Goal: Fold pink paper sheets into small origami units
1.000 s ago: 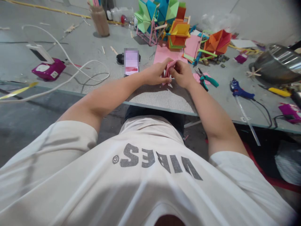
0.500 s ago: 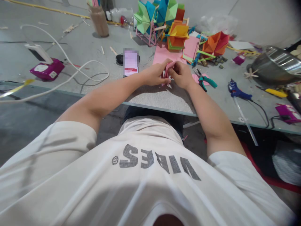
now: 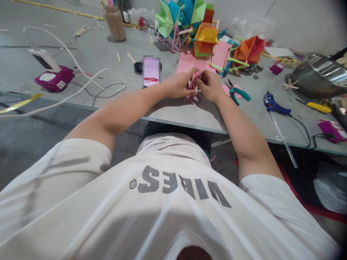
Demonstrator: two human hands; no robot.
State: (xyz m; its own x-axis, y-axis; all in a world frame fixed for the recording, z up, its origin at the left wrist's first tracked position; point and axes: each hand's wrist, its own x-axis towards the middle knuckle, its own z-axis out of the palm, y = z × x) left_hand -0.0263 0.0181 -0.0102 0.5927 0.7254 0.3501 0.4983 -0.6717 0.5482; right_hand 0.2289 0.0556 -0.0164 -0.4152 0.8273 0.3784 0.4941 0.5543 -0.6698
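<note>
A folded piece of pink paper [image 3: 194, 80] is held up between both hands, above the table near its front edge. My left hand [image 3: 182, 85] grips it from the left side, thumb low and fingers behind. From the right, my right hand [image 3: 210, 85] pinches the same paper with its thumb and fingertips. Part of the paper is hidden by the fingers. Behind the hands lies a flat pink sheet [image 3: 187, 62]. Pliers with green handles [image 3: 240, 93] rest on pink scraps just right of my right hand.
A phone [image 3: 151, 72] lies left of the hands. Colourful folded-paper shapes [image 3: 206, 39] stand at the back. To the right are a blue glue gun [image 3: 276, 104], a yellow cutter [image 3: 318, 107] and a metal bowl [image 3: 311, 79]. A white cable [image 3: 78, 65] loops across the left.
Both hands keep their hold on the pink paper, with only a slight shift of the fingers. The view has moved very slightly.
</note>
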